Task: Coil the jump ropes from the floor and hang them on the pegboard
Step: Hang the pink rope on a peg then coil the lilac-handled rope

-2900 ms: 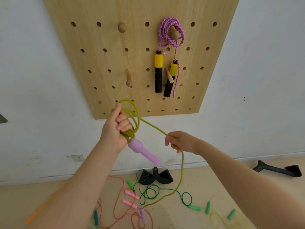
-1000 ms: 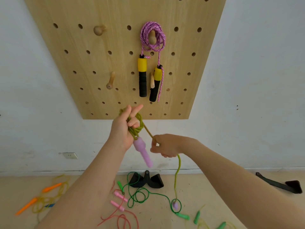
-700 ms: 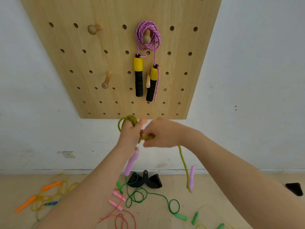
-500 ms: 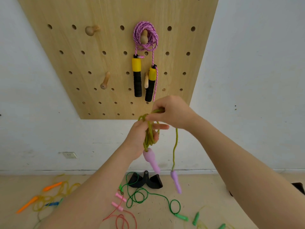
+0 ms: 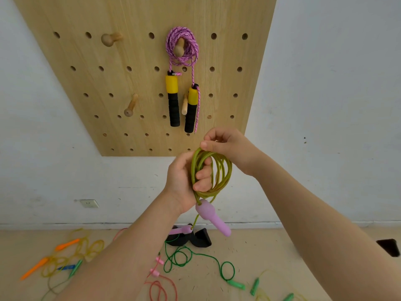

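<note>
An olive-green jump rope (image 5: 219,170) with lilac handles is wound into a coil in front of the wall. My left hand (image 5: 184,181) grips the coil's left side, fingers curled through the loops. My right hand (image 5: 230,148) pinches the top of the coil. One lilac handle (image 5: 213,217) hangs just below my left hand; the other lilac handle (image 5: 180,230) dangles lower on a short length of rope. The wooden pegboard (image 5: 134,68) is above, with a pink rope (image 5: 182,48) with yellow-black handles hung on a peg.
Bare pegs stick out at the upper left (image 5: 109,39) and middle left (image 5: 130,108) of the board. On the floor lie a green rope (image 5: 195,259), a red rope (image 5: 160,287), a yellow rope with orange handles (image 5: 65,255), and a black object (image 5: 191,237) by the wall.
The last length of olive rope has been wound onto the coil. Its second lilac handle has risen off the floor and now hangs under my left hand. My right hand moved to the coil's top.
</note>
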